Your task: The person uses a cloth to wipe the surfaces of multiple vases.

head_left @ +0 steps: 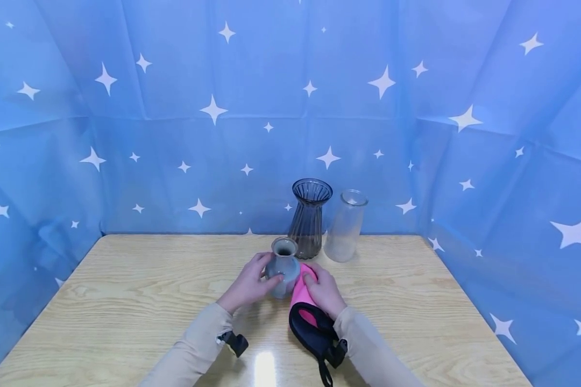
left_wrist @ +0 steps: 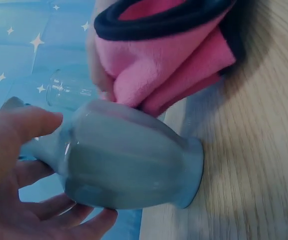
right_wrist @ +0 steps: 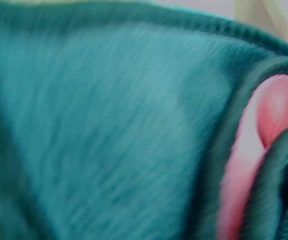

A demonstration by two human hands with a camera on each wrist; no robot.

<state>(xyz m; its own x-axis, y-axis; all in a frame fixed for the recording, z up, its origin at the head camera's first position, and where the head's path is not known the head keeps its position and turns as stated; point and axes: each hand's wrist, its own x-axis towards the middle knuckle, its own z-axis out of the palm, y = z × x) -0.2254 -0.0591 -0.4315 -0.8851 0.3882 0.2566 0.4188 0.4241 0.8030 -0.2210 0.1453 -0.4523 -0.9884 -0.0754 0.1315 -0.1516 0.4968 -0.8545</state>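
A grey-blue glazed vase (head_left: 282, 267) with a flared rim stands upright on the table. My left hand (head_left: 248, 284) holds it, the thumb on the near side and the fingers round the far side. In the left wrist view the vase (left_wrist: 128, 155) fills the middle, its foot on the wood. My right hand (head_left: 325, 290) grips a pink cloth (head_left: 301, 293) with dark trim and a loop, and the bunched cloth (left_wrist: 154, 67) touches the vase's right side. Dark fabric of the cloth (right_wrist: 103, 125) covers most of the right wrist view, hiding the right fingers there.
Just behind the vase stands a dark ribbed glass vase (head_left: 310, 220), with a clear glass vase (head_left: 344, 231) to its right. Both are near the back edge of the wooden table (head_left: 150, 290). A blue star-patterned curtain (head_left: 184, 140) surrounds the table's back and sides.
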